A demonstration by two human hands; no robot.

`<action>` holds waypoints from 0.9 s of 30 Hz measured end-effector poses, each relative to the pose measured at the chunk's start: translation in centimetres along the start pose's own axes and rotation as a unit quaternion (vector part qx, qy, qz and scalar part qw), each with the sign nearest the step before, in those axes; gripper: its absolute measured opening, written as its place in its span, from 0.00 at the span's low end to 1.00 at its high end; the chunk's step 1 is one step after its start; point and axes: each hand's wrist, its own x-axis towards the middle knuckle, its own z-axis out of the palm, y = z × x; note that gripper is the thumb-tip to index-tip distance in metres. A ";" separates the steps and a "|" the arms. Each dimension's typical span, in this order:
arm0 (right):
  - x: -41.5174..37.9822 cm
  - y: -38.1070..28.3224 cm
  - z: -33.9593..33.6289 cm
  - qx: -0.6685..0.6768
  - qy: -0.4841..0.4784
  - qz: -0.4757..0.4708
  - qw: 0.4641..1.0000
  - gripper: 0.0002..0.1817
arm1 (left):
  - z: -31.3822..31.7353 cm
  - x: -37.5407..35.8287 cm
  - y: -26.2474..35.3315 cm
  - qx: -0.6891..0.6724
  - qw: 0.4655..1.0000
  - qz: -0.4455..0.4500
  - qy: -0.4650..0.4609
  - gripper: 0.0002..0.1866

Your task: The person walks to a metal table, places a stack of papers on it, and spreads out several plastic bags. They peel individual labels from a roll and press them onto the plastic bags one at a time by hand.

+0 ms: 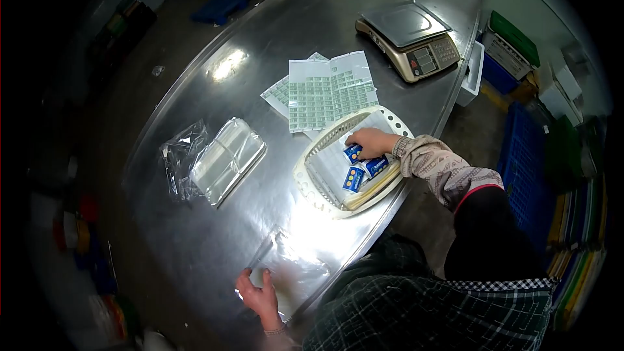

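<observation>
One big shiny metal table [260, 39], partly hidden behind the person's body. On top, a white basket [312, 198] with holes in the rim. Inside the basket, flat white sheets [328, 159] and a pile of flat yellowish things [377, 192] along the near side, too hard to name. Well apart from the basket, a scale [409, 36] with a flat tray. Just beside the basket, paper sheets [331, 94] with green print, too tiny to read. Farther left, a pile of clear bags [231, 159], next to crumpled plastic [185, 162]. Near the table's edge, one flat clear bag [299, 270], too shiny to see into. At the bag's edge, the left hand [260, 296], thumb and fingers apart. In the basket, the right hand [369, 143], fingers bent down. Smallest, also in the basket, three blue packs [353, 179], one right under the right fingertips, partly covered. Cannot tell: a real hold or just a touch.
</observation>
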 end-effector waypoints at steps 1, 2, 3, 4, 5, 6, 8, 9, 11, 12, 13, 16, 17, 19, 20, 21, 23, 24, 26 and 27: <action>-0.2 0.4 0.1 0.002 0.047 -0.024 0.999 0.28 | 0.3 -0.1 0.4 -0.009 1.000 0.003 -0.012 0.22; -0.7 1.1 0.4 0.005 0.094 -0.047 0.994 0.27 | 0.6 -0.3 0.7 -0.019 1.000 0.005 -0.024 0.22; -1.0 1.5 0.6 0.006 0.141 -0.070 0.988 0.27 | 0.9 -0.3 1.0 -0.029 0.999 0.008 -0.036 0.21; -2.3 0.6 -0.1 0.017 0.170 -0.065 0.983 0.26 | 1.0 -0.3 1.5 -0.031 0.998 0.013 -0.048 0.20; -3.3 0.2 -0.6 0.025 0.144 -0.046 0.988 0.27 | 1.1 -0.4 2.0 -0.040 0.998 0.012 -0.053 0.20; -4.3 0.1 -1.0 0.031 0.118 -0.027 0.992 0.27 | 1.3 -0.5 2.6 -0.051 0.997 0.012 -0.058 0.20; -6.0 -0.1 -1.2 0.024 0.058 -0.005 0.998 0.28 | 2.2 -0.7 3.5 -0.075 0.995 0.019 -0.068 0.20; -6.3 0.7 -0.2 0.004 0.042 -0.028 0.999 0.32 | 2.6 -0.7 3.9 -0.086 0.993 0.027 -0.074 0.20; -7.3 -0.5 0.2 0.047 0.048 0.009 0.998 0.35 | 3.2 -0.7 4.6 -0.101 0.990 0.042 -0.088 0.20; -7.2 -0.2 0.7 0.057 0.053 0.001 0.997 0.35 | 3.4 -0.7 5.1 -0.105 0.989 0.048 -0.096 0.19; -6.9 0.2 1.2 0.068 0.058 -0.007 0.996 0.36 | 3.6 -0.6 5.7 -0.110 0.987 0.055 -0.105 0.19; -7.1 0.7 2.1 0.090 0.090 -0.026 0.991 0.34 | 3.8 -0.6 6.9 -0.108 0.986 0.065 -0.108 0.18; -7.1 0.7 2.2 0.095 0.103 -0.033 0.990 0.34 | 3.9 -0.6 7.1 -0.107 0.986 0.069 -0.109 0.18; -6.9 1.3 2.1 0.105 0.109 -0.045 0.987 0.32 | 4.3 -0.8 7.4 -0.102 0.986 0.066 -0.112 0.18; -7.0 1.3 2.1 0.103 0.108 -0.046 0.988 0.32 | 4.4 -0.9 7.3 -0.100 0.986 0.066 -0.113 0.18; -7.1 1.3 2.1 0.101 0.107 -0.047 0.988 0.32 | 4.4 -1.1 7.3 -0.102 0.986 0.063 -0.114 0.18; -6.8 1.6 2.5 0.096 0.120 -0.058 0.986 0.31 | 4.6 -1.4 7.1 -0.104 0.986 0.057 -0.116 0.18; -6.7 1.7 2.7 0.094 0.125 -0.064 0.986 0.31 | 4.7 -1.5 7.0 -0.106 0.986 0.059 -0.116 0.18; -6.8 1.6 2.7 0.086 0.129 -0.063 0.986 0.30 | 4.9 -1.8 7.0 -0.111 0.985 0.060 -0.116 0.18; -6.8 1.5 2.6 0.082 0.130 -0.062 0.986 0.29 | 4.9 -1.9 7.0 -0.110 0.985 0.067 -0.111 0.17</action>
